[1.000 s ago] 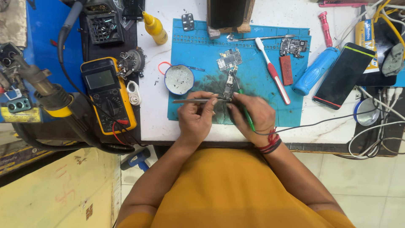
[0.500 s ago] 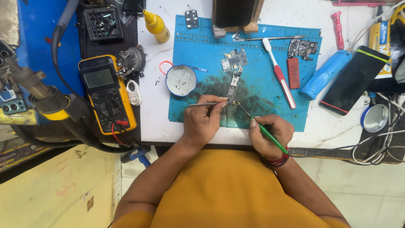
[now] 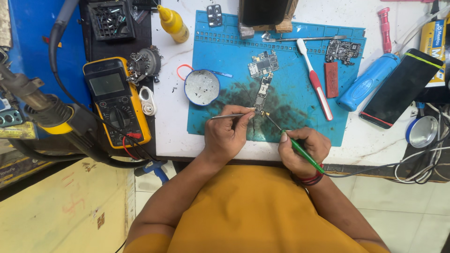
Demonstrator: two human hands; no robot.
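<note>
While the left hand (image 3: 227,136) grips metal tweezers (image 3: 229,115), the right hand (image 3: 302,150) clasps a green-handled soldering iron (image 3: 300,150); both tips meet the narrow circuit board (image 3: 262,93) at twelve o'clock on the blue repair mat (image 3: 290,70), with a round tin (image 3: 201,87) at ten.

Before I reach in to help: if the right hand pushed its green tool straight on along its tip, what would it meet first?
The right hand aims the green tool up-left; its tip already seems to be at the narrow circuit board, though contact is unclear.

Narrow circuit board (image 3: 263,92) on blue mat (image 3: 290,56)
</note>
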